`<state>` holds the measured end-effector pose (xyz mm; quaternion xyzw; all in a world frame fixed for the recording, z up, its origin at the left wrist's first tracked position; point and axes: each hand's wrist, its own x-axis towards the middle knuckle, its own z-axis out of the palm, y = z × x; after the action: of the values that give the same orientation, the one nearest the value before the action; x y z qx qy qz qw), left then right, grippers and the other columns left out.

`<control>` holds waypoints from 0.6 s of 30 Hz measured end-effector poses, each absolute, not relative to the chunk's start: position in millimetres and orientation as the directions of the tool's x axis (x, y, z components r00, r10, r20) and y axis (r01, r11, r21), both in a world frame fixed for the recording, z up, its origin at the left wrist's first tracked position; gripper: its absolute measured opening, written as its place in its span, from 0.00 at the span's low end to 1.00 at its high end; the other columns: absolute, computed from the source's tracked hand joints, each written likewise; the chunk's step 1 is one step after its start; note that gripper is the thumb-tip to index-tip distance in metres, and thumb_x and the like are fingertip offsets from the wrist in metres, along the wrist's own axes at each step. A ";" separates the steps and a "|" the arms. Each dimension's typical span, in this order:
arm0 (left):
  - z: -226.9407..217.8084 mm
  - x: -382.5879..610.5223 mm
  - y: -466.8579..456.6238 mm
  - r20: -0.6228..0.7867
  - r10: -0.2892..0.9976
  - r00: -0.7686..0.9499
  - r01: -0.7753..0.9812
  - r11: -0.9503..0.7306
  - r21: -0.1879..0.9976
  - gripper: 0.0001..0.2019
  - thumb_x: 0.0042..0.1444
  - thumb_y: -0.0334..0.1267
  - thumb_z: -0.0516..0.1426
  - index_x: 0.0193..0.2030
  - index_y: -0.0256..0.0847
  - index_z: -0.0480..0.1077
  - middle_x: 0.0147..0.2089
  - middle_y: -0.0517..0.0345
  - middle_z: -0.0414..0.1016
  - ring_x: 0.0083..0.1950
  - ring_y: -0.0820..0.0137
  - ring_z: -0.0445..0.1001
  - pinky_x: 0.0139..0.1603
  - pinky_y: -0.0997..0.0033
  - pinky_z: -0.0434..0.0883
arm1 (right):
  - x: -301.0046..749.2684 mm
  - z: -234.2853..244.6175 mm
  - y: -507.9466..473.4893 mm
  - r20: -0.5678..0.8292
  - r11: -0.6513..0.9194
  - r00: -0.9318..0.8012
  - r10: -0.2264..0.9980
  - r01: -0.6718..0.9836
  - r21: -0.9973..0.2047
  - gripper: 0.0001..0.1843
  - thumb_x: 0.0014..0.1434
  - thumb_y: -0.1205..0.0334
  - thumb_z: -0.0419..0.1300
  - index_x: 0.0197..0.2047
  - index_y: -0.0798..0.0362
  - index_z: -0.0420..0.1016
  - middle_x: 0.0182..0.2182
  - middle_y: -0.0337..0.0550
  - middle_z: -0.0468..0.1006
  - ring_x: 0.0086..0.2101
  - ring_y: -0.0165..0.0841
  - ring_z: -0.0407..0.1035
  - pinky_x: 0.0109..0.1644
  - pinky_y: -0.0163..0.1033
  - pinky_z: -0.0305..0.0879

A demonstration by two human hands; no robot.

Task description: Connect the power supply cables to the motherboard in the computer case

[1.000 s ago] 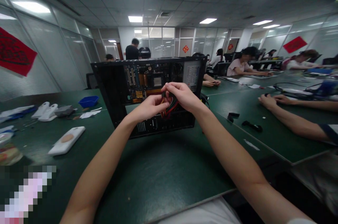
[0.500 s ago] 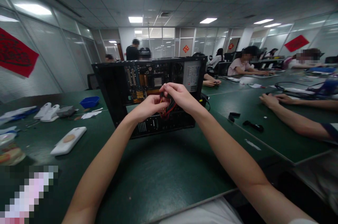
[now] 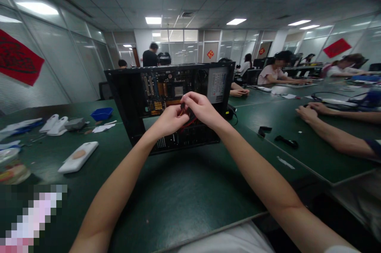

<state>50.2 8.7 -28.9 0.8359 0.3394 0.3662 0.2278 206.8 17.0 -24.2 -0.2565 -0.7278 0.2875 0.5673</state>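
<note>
An open black computer case [image 3: 127,102] stands on its side on the green table [image 3: 184,197], its motherboard [image 3: 162,90] and power supply [image 3: 217,84] facing me. Both my hands are raised in front of it. My left hand [image 3: 169,120] is closed in a pinch on a bundle of red, yellow and black power cables [image 3: 190,121]. My right hand [image 3: 201,108] is closed over the black connector [image 3: 182,106] at the top of the same bundle. The fingertips of both hands meet at the connector.
A white phone-like device [image 3: 77,157] lies at the left, with a blue tray [image 3: 101,114] and white parts [image 3: 55,125] behind it. Small black pieces [image 3: 285,141] lie at the right. A neighbour's forearms [image 3: 333,138] rest on the adjoining table. Other people sit further back.
Both hands have risen slightly and drawn closer together at the connector, so less of the cable bundle shows below them. The case has not moved.
</note>
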 end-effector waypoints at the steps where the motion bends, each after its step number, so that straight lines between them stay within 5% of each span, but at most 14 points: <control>1: -29.0 49.9 9.0 0.476 0.726 0.497 0.418 -0.680 0.602 0.07 0.56 0.38 0.54 0.30 0.37 0.66 0.26 0.62 0.66 0.27 0.75 0.61 0.27 0.73 0.58 | 207.7 -24.0 17.5 0.677 0.702 -0.228 0.700 0.043 -0.711 0.20 0.60 0.41 0.59 0.35 0.52 0.73 0.29 0.38 0.74 0.32 0.31 0.69 0.39 0.37 0.66; 9: -32.4 43.8 17.9 0.551 0.720 0.422 0.454 -0.694 0.559 0.04 0.56 0.34 0.54 0.38 0.38 0.66 0.28 0.63 0.66 0.28 0.73 0.64 0.28 0.74 0.60 | 218.9 -21.3 14.7 0.650 0.696 -0.303 0.697 0.068 -0.714 0.17 0.53 0.57 0.68 0.45 0.51 0.74 0.42 0.43 0.78 0.44 0.35 0.73 0.47 0.41 0.71; 12: -33.0 43.5 20.6 0.576 0.724 0.380 0.444 -0.689 0.572 0.08 0.54 0.34 0.56 0.41 0.37 0.68 0.29 0.64 0.66 0.28 0.74 0.63 0.28 0.75 0.58 | 220.0 -22.9 16.0 0.653 0.700 -0.267 0.709 0.151 -0.698 0.19 0.51 0.62 0.68 0.47 0.52 0.74 0.43 0.43 0.78 0.40 0.35 0.73 0.44 0.42 0.71; 18: -29.2 42.2 23.0 0.523 0.730 0.440 0.195 -0.647 0.737 0.10 0.56 0.37 0.57 0.43 0.36 0.70 0.36 0.58 0.71 0.35 0.72 0.68 0.37 0.73 0.66 | 225.5 -23.1 25.4 0.646 0.676 -0.248 0.722 0.054 -0.735 0.16 0.49 0.62 0.68 0.43 0.53 0.76 0.38 0.42 0.80 0.38 0.35 0.75 0.45 0.42 0.71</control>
<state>42.2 23.0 -29.2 0.7928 0.2916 0.4414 0.3027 225.5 25.4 -23.1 -0.2658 -0.7297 0.3024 0.5527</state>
